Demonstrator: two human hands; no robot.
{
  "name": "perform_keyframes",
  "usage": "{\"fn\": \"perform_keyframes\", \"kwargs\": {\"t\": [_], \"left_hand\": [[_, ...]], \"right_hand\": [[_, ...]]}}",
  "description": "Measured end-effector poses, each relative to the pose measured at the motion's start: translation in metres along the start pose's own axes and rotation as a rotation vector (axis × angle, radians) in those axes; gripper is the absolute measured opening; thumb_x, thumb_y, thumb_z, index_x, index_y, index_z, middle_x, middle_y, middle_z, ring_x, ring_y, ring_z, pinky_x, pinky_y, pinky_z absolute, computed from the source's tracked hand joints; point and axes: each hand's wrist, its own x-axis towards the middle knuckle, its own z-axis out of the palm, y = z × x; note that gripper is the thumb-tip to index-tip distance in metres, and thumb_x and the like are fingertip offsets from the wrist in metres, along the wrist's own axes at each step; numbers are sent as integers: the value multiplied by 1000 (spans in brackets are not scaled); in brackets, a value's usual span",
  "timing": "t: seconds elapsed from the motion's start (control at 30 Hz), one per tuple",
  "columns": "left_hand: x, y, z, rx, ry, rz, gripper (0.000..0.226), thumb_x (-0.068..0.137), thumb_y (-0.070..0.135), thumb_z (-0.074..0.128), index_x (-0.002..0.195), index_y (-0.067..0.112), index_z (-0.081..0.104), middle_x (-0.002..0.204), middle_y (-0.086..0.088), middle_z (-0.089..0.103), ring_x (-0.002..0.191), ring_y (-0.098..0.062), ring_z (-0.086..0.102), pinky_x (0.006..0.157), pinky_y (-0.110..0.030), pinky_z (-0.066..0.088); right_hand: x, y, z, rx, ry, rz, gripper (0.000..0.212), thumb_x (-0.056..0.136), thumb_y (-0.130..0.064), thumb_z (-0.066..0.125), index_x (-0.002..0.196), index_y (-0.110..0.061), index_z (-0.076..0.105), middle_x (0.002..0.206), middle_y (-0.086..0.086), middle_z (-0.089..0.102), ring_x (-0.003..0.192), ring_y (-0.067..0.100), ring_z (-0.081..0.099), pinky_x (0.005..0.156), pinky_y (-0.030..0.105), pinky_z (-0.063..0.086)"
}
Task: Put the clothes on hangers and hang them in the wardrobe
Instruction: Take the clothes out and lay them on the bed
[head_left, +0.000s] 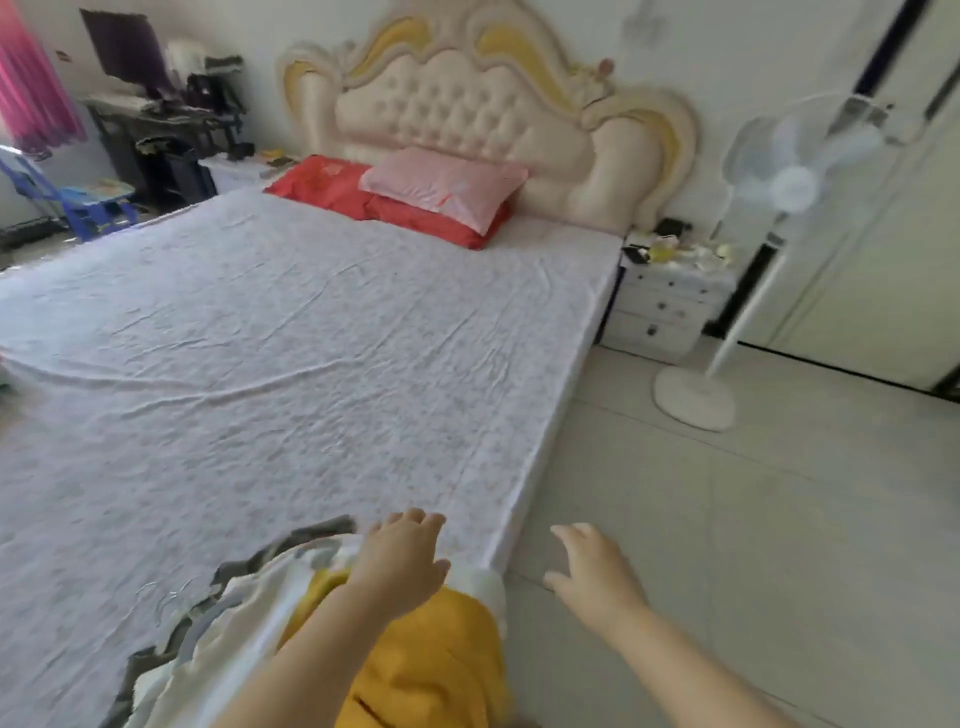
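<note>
A pile of clothes lies on the near corner of the bed: a yellow garment (436, 660) on top, white fabric (249, 613) and a grey piece (244, 564) beneath. My left hand (402, 558) hovers over the pile's far edge, fingers spread, holding nothing. My right hand (597, 569) is out over the floor beside the bed, open and empty. Thin wire hangers (166, 597) seem to lie on the sheet left of the pile, blurred. The pale wardrobe doors (883, 249) stand at the far right.
The bed (291, 332) has a white patterned sheet, red and pink pillows (441, 192) at the headboard. A white standing fan (779, 187) and a nightstand (670, 306) are beside the bed on the tiled floor (727, 493). A desk and blue chair stand at far left.
</note>
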Motion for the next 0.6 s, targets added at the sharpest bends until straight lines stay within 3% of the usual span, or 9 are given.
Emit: {"fn": "perform_keyframes", "kwargs": {"t": [0.3, 0.6], "left_hand": [[-22, 271, 28, 139, -60, 626, 56, 90, 42, 46, 142, 27, 29, 144, 3, 35, 132, -20, 33, 105, -34, 28], [-175, 546, 103, 224, -105, 1169, 53, 93, 41, 43, 142, 26, 28, 142, 3, 36, 129, -18, 35, 106, -34, 27]], "right_hand": [[-222, 188, -53, 64, 270, 564, 52, 90, -34, 52, 138, -21, 36, 135, 2, 42, 124, 21, 40, 98, 28, 37], [-501, 323, -73, 158, 539, 995, 55, 92, -34, 52, 142, -21, 31, 139, 0, 37, 124, 19, 38, 99, 28, 37]]}}
